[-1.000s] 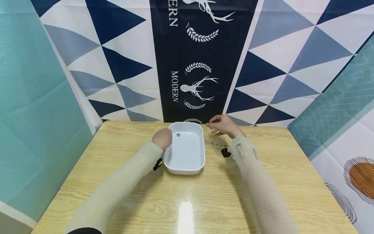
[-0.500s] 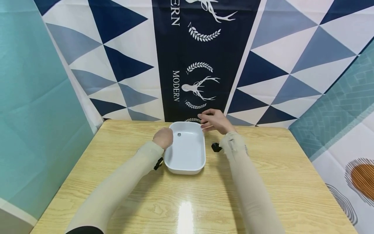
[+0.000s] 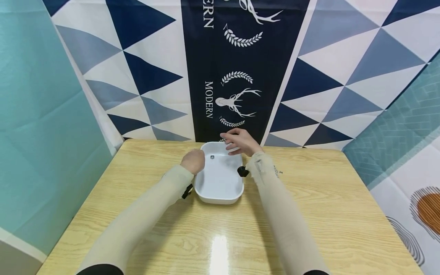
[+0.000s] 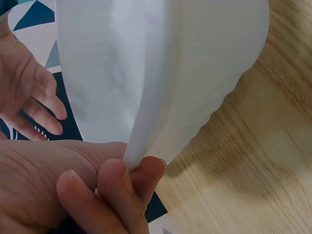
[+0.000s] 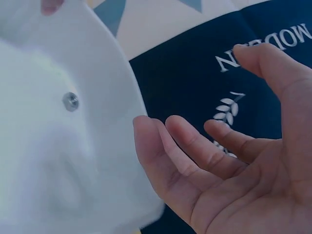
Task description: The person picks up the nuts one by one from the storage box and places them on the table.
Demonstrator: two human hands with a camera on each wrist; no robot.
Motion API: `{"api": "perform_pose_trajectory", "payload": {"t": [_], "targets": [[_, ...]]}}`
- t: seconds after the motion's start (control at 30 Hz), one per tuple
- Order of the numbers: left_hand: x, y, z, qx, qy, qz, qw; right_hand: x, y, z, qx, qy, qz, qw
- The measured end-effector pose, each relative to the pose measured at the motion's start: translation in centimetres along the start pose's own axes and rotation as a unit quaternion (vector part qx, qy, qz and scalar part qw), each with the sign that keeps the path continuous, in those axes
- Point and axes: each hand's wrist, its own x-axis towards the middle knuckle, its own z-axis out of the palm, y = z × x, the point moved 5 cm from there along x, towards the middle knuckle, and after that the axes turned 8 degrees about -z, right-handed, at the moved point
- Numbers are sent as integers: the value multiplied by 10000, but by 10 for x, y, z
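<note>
A white rectangular tray (image 3: 220,179) with raised walls sits near the table's far edge. My left hand (image 3: 193,161) pinches its left rim; in the left wrist view the fingers (image 4: 114,180) and thumb close on the wall's edge. Inside the tray, toward its far left corner, lies one small silvery metal piece, nut-like in shape (image 5: 71,101). Over the far right corner hovers my right hand (image 3: 243,142). Its fingers are loosely bent and the thumb stands apart, with nothing between them in the right wrist view.
Another small shiny piece (image 3: 280,172) lies on the wooden table (image 3: 309,214), just right of the right forearm. A patterned cloth (image 3: 240,57) hangs right behind the table's far edge. Black wrist-worn devices sit by both sleeves.
My right hand has moved left, from beside the tray to over its far right corner. Its forearm now hides most of the row of small pieces seen earlier. The left hand keeps its grip.
</note>
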Motion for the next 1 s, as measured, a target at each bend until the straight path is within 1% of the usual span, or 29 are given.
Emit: {"api": "perform_pose_trajectory", "payload": {"t": [0.2,0.33,0.43,0.53,0.67,0.83,1.0], "targets": [[1,-2,-2,-19,46,21,10000,11,4,15,-312,-151,71,9994],[3,-2,-2,51,-48,2,10000,19,9,22,-724,-322,14,9969],[4,-2,-1,100,-117,-22,9999,24,12,27,-1026,-371,-7,9940],[4,-2,-2,148,-134,-32,9998,27,14,32,-1141,-433,0,9925],[4,-2,-3,236,-139,-22,9996,31,13,42,-1323,-618,-114,9892],[6,-3,-4,219,-134,-9,9997,33,16,54,-1715,-889,-293,9807],[7,-4,0,147,-207,65,9997,30,24,62,-2419,-1029,-419,9639]]}}
